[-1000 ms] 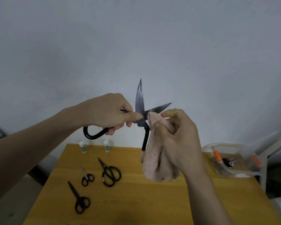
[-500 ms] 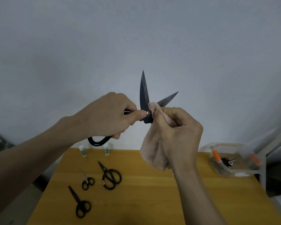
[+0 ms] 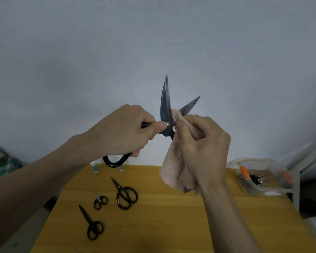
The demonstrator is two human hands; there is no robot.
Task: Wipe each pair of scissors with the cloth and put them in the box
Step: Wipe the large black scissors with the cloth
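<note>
Grey wall behind, yellow wooden tabletop below, and you hold the work up in the air above its far edge. Your left hand is curled tight round one black handle of the big scissors, thumb pressed right beside the pivot rivet. Blades stand spread: one points almost straight up, the other leans up and to the right. Your right hand is closed round the pink cloth, bunching its top end into the crotch between the blades, touching both near the pivot; the rest of the cloth hangs down below your palm.

Key relation: the blades run up and away from the cloth, so the wipe likely has to travel from pivot toward the tips, along each blade's long axis. The right-leaning blade is the one nearer your right hand. Steel looks dark, dull and mottled, tips sharp, so keep your fingers behind the cloth.

Three more scissors lie flat on the tabletop toward the left edge: a small pair, a medium pair, a plain black pair nearest you. The clear box sits at the far right corner, already holding some items, well apart from your hands. Two small bottles stand at the far edge.
</note>
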